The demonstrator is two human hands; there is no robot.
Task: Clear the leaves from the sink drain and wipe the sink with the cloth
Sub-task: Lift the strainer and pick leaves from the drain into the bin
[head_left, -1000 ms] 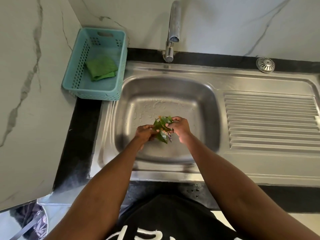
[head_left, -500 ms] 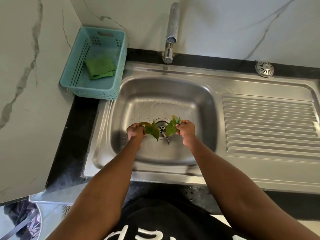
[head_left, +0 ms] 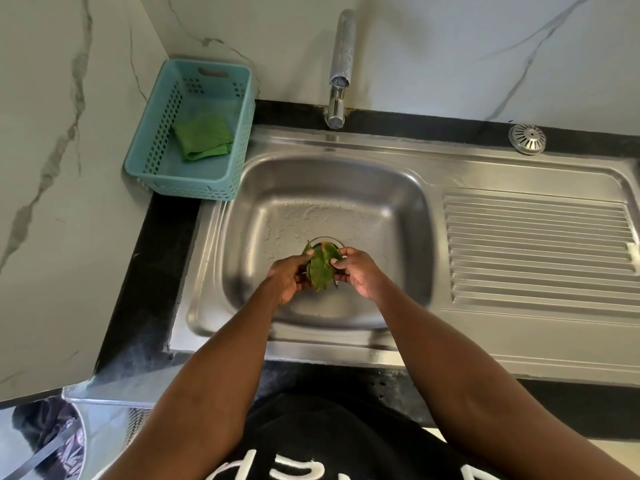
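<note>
white lettering on the black shirt (head_left: 332, 445) at bottom centre (cut off, unreadable). mid-frame, left hand (head_left: 285, 277) and right hand (head_left: 358, 271) together pinch leaves (head_left: 320, 266) over the steel sink (head_left: 346, 195) drain. green cloth (head_left: 203, 136) lies in the teal basket (head_left: 239, 161) upper left, on the black tabletop (head_left: 149, 271).

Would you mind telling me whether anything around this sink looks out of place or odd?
Yes: the strainer lies on the black ledge behind the drainboard, not in the drain, whose rim shows bare. That would explain leaves collecting there; both hands hold them over it. The cloth sits crumpled in the basket.
</note>
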